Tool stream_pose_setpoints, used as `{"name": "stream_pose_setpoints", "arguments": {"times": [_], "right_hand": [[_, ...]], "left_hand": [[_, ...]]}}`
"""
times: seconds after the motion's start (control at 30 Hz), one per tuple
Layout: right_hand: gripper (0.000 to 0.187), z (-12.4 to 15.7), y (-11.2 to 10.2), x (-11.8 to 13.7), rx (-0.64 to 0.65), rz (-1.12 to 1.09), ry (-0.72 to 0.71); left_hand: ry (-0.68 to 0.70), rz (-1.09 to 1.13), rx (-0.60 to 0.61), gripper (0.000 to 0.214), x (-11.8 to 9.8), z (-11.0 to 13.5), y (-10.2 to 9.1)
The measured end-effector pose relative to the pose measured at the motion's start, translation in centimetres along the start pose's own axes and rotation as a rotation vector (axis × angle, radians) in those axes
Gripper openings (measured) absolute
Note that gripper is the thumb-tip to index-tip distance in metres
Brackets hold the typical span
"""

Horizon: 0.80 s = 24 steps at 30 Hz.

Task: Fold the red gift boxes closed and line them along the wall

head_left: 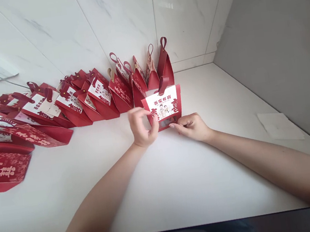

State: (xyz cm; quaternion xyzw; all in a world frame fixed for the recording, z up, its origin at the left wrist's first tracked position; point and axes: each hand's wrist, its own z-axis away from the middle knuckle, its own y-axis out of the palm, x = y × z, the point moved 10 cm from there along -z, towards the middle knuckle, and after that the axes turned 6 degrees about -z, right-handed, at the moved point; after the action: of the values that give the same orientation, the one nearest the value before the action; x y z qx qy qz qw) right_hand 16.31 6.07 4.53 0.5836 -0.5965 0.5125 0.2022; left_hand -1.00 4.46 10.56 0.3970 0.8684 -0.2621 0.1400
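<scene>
"When looking down at the white table (164, 183), what to spot first?"

"The red box (165, 101), up on its base, near the middle, right in front of more boxes. On its front, a white card (162, 109) with red writing and a drawing of people. Below that, a little see-through window (169, 121). On top, a dark red loop (163, 84)."

"And the left hand (142, 127)?"

"Right by the box's left side, a bit blurry. Thumb and pointer finger wide apart, like a letter C. Thumb in front of the low left part. Touching or not? Can't tell."

"And the right hand (192, 126)?"

"At the low right corner, next to the window. Thumb and pointer finger close together, other fingers tucked in. Pinching the box, or only resting there? Can't tell from here."

"More boxes, then?"

"Yes, lots! A long bunch of other red boxes (101, 92) by the tiled wall (124, 20), behind and off to the left, many with loops. Big pale writing on the nearest one (3, 168), at the far left."

"And over on the right?"

"A white paper (280, 126), flat on the table, well apart from the right hand. Past that, a gray wall (285, 55)."
</scene>
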Motion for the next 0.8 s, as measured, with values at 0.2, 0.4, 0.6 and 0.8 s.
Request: {"name": "stream_pose_setpoints", "arguments": {"times": [0.2,0.4,0.6,0.8], "right_hand": [[0.058,-0.1,-1.2,0.3,-0.086,0.030,-0.049],[0.057,-0.1,-0.6,0.6,-0.028,-0.045,-0.110],[0.051,-0.4,0.2,-0.7,0.058,-0.149,0.016],[0.049,-0.5,0.6,-1.4,0.095,-0.239,0.085]], "left_hand": [[0.043,0.095,0.337,0.013,-2.8,2.1,3.9],[-0.322,0.484,0.673,0.023,-1.5,4.1,7.4],[-0.524,0.660,0.785,0.025,-0.5,5.2,8.5],[-0.510,0.712,0.804,0.024,-0.8,5.2,8.7]]}}
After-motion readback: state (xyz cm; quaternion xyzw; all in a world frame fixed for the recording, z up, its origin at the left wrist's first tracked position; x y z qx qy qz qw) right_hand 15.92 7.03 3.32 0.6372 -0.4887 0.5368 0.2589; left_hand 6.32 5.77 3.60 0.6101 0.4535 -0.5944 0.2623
